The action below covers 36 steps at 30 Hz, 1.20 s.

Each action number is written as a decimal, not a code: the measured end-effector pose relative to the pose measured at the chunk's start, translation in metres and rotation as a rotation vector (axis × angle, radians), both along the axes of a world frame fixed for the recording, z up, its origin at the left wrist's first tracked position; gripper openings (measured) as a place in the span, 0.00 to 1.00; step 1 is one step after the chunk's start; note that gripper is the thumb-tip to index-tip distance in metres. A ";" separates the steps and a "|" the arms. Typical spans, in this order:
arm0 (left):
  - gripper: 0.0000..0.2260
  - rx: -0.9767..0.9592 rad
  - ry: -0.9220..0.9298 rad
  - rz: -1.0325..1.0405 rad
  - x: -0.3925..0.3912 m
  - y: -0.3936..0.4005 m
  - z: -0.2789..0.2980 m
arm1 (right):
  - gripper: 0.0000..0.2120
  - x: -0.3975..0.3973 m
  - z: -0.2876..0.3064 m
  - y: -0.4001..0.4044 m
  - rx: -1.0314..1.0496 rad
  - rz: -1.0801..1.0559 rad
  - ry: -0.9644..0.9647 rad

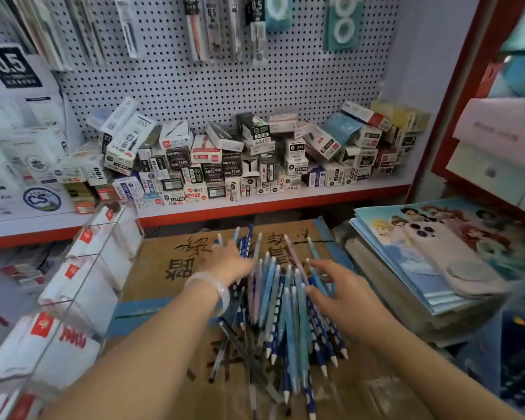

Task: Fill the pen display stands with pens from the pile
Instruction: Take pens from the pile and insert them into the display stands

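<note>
A pile of pens [285, 316], mostly light blue, dark blue with white dots and a few pink or black, lies on a brown cardboard box [170, 268] in front of me. My left hand [232, 260], with a pale bangle on the wrist, reaches into the far left side of the pile with its fingers spread among the pens. On the pile's right side my right hand [331, 286] rests with its fingers straight and spread over the pens. A clear tiered pen display stand [82, 277] with red logo stickers stands to the left of the box, its compartments holding no pens.
A red-edged shelf [285, 201] behind the box carries several stacked pen boxes, with a pegboard of hanging packs above. A stack of cartoon-cover notebooks [406, 262] sits at the right with a phone [449, 256] on top. White packages fill the shelf at the left.
</note>
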<state>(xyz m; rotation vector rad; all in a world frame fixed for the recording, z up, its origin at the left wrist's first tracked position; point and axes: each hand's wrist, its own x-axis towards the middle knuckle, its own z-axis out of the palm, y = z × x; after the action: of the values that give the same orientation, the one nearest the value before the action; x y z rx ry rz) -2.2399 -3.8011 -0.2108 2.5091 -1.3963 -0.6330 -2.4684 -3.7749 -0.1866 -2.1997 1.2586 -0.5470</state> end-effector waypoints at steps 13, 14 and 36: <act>0.42 0.198 -0.129 0.027 0.013 -0.029 -0.007 | 0.21 -0.021 -0.019 -0.012 0.028 -0.084 -0.073; 0.39 0.172 -0.120 0.057 0.014 -0.027 -0.009 | 0.21 -0.024 -0.020 -0.012 0.030 -0.091 -0.077; 0.10 -0.323 0.407 0.306 0.058 0.012 0.003 | 0.19 -0.039 -0.016 0.006 0.073 -0.124 -0.047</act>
<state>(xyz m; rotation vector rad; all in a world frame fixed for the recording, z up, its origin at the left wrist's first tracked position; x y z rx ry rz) -2.1814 -3.7892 -0.2073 2.1236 -0.8703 -0.7344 -2.5077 -3.7692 -0.2030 -2.0469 1.3751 -0.5887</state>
